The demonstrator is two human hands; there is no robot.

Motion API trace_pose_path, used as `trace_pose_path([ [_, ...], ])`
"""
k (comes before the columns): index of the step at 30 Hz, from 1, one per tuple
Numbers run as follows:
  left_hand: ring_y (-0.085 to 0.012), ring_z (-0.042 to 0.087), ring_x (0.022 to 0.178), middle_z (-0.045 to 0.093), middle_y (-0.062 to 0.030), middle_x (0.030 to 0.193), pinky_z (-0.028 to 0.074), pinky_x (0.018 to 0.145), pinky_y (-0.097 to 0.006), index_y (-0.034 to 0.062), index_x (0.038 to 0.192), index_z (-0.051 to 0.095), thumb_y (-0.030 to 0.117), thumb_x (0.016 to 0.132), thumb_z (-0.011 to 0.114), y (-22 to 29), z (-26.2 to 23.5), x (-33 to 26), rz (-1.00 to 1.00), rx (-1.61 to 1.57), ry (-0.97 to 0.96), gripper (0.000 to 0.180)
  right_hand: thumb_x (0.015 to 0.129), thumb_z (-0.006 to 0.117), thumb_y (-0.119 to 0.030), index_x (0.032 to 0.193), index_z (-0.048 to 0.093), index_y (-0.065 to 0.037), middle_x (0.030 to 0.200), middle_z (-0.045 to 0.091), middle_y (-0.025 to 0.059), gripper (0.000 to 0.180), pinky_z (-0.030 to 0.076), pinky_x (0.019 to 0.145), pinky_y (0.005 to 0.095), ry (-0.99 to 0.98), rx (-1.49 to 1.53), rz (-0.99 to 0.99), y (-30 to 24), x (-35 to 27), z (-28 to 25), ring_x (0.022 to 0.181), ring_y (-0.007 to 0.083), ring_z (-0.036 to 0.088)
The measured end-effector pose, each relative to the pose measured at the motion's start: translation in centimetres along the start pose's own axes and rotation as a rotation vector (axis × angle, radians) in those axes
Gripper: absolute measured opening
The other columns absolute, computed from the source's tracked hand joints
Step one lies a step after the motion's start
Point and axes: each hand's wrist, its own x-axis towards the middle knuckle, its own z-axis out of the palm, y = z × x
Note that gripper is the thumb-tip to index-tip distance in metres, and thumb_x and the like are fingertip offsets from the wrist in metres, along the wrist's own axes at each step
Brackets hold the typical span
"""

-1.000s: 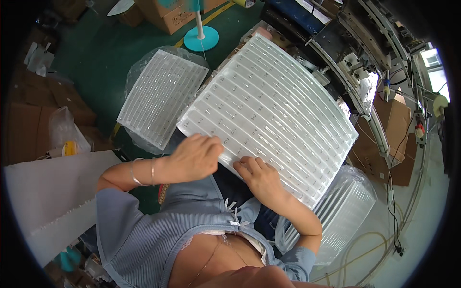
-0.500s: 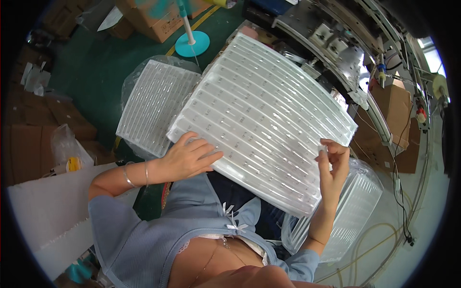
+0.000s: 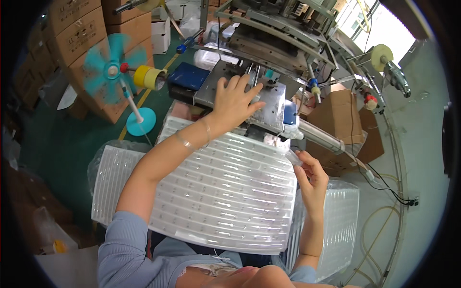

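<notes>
A large clear plastic blister tray [image 3: 230, 192] with rows of small pockets lies across my lap. My left hand [image 3: 235, 98] reaches forward over it, fingers spread, resting on the metal plate of the machine [image 3: 269, 103] ahead. My right hand [image 3: 312, 177] pinches the tray's right far corner between thumb and fingers, next to a small clear piece at the edge.
A stack of similar trays in a plastic bag [image 3: 113, 182] sits at my left, another stack [image 3: 336, 225] at my right. A teal floor fan [image 3: 115, 72] stands at the far left near cardboard boxes [image 3: 77, 33]. A brown carton [image 3: 341, 115] and cables lie at the right.
The view swung up toward the machine. My left hand left the tray's near edge and reached forward onto the machine plate. My right hand stayed at the tray's right corner.
</notes>
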Motion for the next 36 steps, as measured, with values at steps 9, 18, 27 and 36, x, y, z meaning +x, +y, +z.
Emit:
trace_pose_path([
  [9,-0.0211,0.050,0.080,0.055,-0.0035,0.081,0.034,0.077,-0.037,0.0112,0.105,0.063,0.023,0.076,0.070,1.7,-3.7,0.3,0.061,-0.186,0.025,0.032,0.079,0.071,-0.009,0.105,0.063,-0.005,0.101,0.067,0.0122,0.027,0.053,0.070,0.0312,0.238,-0.448,-0.485,2.4,10.5,6.6,0.090,0.0271,0.065],
  [18,-0.0214,0.057,0.081,0.063,-0.0062,0.096,0.040,0.080,-0.037,0.0037,0.105,0.061,0.013,0.075,0.071,-0.6,-17.9,-12.4,-0.093,-0.183,-0.269,0.033,0.084,0.065,-0.025,0.100,0.069,-0.011,0.087,0.068,0.0107,0.021,0.051,0.068,0.0366,0.158,-0.685,-0.328,3.6,17.1,10.6,0.078,0.0279,0.065],
  [27,-0.0165,0.057,0.076,0.062,-0.0048,0.094,0.041,0.077,-0.033,0.0084,0.100,0.062,0.014,0.075,0.068,4.8,-23.8,-20.6,-0.183,-0.264,-0.398,0.027,0.081,0.067,-0.006,0.106,0.063,0.001,0.103,0.065,0.0121,0.026,0.048,0.080,0.0321,-0.225,-0.318,-0.168,1.1,1.3,7.4,0.091,0.0206,0.061],
  [36,-0.0116,0.052,0.081,0.058,0.0011,0.091,0.032,0.086,-0.032,0.0144,0.108,0.062,0.022,0.077,0.056,10.9,-23.5,-25.0,0.100,-0.119,-0.607,0.032,0.072,0.069,-0.010,0.111,0.060,-0.011,0.094,0.057,0.0055,0.041,0.051,0.061,0.0301,-1.066,-0.237,-0.476,-3.8,-11.6,9.4,0.076,0.0207,0.061],
])
